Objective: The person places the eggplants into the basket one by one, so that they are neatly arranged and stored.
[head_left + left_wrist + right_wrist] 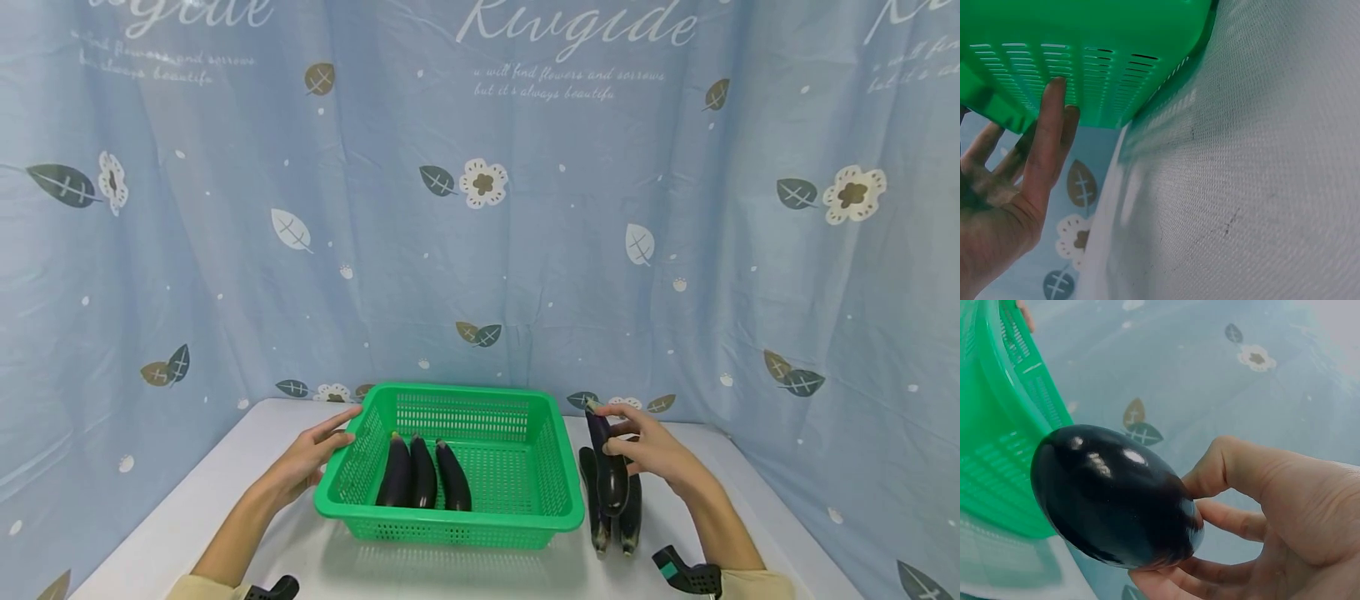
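At L end of white table (292, 546): beige sleeve (206, 587), black wrist strap (274, 589), then L hand (303, 457). Fingers extended, curled round nothing, tips on L rim of green plastic basket (517, 521). L wrist cam has a fingertip over the slotted side wall.
Basket: rectangular, on table approx. mid, slotted walls, perforated floor.
Eggplants inside: 3, dark purple, in L half, stalk ends twd curtain, near ends partly hidden by front rim. L eggplant (394, 475) & mid eggplant (423, 477) side by side, touching; third eggplant (453, 479) just beside, small gap.
R of basket: 2 more on table, stalk ends twd person: near-basket eggplant (588, 467) & outer eggplant (633, 508), both partly covered by the one above.
Held eggplant (607, 471): over that pair, just R of basket, stalk end up & leaning L, round glossy end twd person. Can't quite tell from this angle if it touches the pair.
R hand (651, 450): thumb & fingers pinching held eggplant; R wrist cam confirms.
Far R: black wrist strap w/ green patch (686, 573), 2nd beige sleeve (757, 585).
Backdrop, L to R: light-blue curtain (420, 275) w/ leaves, flowers, white lettering.
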`<state>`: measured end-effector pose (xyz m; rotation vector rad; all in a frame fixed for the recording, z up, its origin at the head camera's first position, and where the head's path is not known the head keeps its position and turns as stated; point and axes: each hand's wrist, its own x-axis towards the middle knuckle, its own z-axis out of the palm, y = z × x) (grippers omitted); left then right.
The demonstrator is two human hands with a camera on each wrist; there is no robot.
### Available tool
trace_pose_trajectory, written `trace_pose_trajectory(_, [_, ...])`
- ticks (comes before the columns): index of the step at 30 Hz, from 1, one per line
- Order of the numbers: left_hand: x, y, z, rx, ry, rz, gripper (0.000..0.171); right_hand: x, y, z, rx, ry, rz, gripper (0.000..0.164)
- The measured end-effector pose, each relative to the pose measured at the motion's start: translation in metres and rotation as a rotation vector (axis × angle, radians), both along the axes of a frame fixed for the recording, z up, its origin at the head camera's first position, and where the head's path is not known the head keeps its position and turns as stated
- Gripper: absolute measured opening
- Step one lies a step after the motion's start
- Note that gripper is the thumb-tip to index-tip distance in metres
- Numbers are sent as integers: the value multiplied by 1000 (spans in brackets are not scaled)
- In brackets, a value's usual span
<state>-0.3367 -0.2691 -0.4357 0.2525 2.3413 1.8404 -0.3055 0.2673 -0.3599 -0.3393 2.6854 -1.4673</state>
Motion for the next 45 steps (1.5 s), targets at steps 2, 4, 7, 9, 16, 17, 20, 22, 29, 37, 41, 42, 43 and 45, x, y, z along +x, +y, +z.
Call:
trace_pose_trajectory(2, [0, 0, 0, -2, 6, -3, 63, -2, -4, 2, 1, 10, 19, 59])
trace_pose_trajectory(4, [0, 0, 1, -4, 10, -7, 63, -4, -7, 3, 5, 19, 34, 59])
trace_pose_trajectory(7, [0, 0, 1, -4, 10, -12, 62, -6, -13, 5, 5, 19, 46, 57])
trace_pose_trajectory(9, [0, 0, 1, -2, 6, -14, 62, -7, -17, 7, 2, 16, 48, 57])
trace_pose_trajectory(16, [0, -1, 1, 7, -6, -11, 62, -9, -35, 16, 5, 41, 67, 57])
trace_pose_trajectory(17, [0, -1, 1, 7, -6, -9, 62, -9, -37, 17, 7, 43, 73, 57])
trace_pose_trajectory(20, [0, -1, 1, 9, -6, -9, 62, -11, -45, 21, 6, 36, 82, 57])
trace_pose_trajectory(22, [0, -1, 1, 7, -5, -7, 62, -12, -49, 23, 12, 30, 88, 58])
trace_pose_trajectory(29, [0, 0, 1, 2, -1, -3, 62, -20, -65, 27, 14, -3, 103, 56])
trace_pose_trajectory(37, [3, 1, 1, 4, 2, -11, 62, -30, -79, 30, 9, -67, 113, 53])
trace_pose_trajectory(41, [3, 1, 1, 4, 5, -10, 62, -34, -84, 31, 2, -93, 122, 53])
trace_pose_trajectory(42, [3, 1, 1, 5, 5, -9, 62, -35, -85, 31, 1, -96, 124, 53])
trace_pose_trajectory(43, [3, 1, 1, 6, 4, -8, 62, -36, -86, 31, -1, -99, 124, 53])
trace_pose_trajectory(45, [3, 1, 1, 8, 5, -6, 62, -39, -89, 29, -5, -103, 132, 54])
